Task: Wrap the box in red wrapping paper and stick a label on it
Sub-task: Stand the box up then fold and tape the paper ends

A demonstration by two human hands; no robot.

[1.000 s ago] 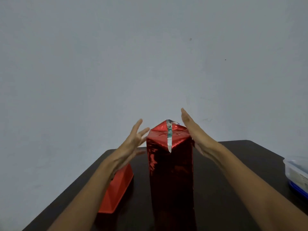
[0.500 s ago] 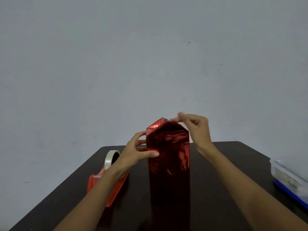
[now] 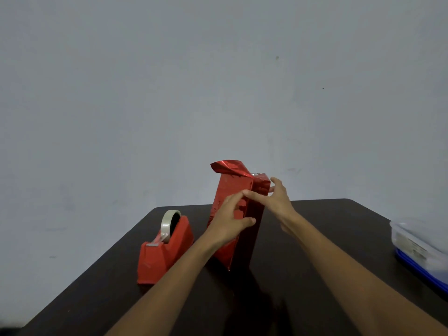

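Note:
A tall box wrapped in shiny red paper (image 3: pixel 252 229) stands upright on the dark table, tilted a little and turned corner-on to me. A loose flap of red paper (image 3: pixel 226 168) sticks up at its top left. My left hand (image 3: pixel 230 220) grips the box's left face and near edge, thumb on the front. My right hand (image 3: pixel 275 202) holds the upper right side, fingers spread around the top corner. No label is visible.
A red tape dispenser (image 3: pixel 163 251) with a roll of clear tape stands left of the box. A clear plastic container with a blue base (image 3: pixel 419 248) sits at the table's right edge. The dark table (image 3: pixel 315 282) ends at a plain grey wall.
The box has been turned about its upright axis, so a corner now faces me and the top flap stands up. Both hands shifted lower on its sides. The view has dropped, showing the dispenser fully.

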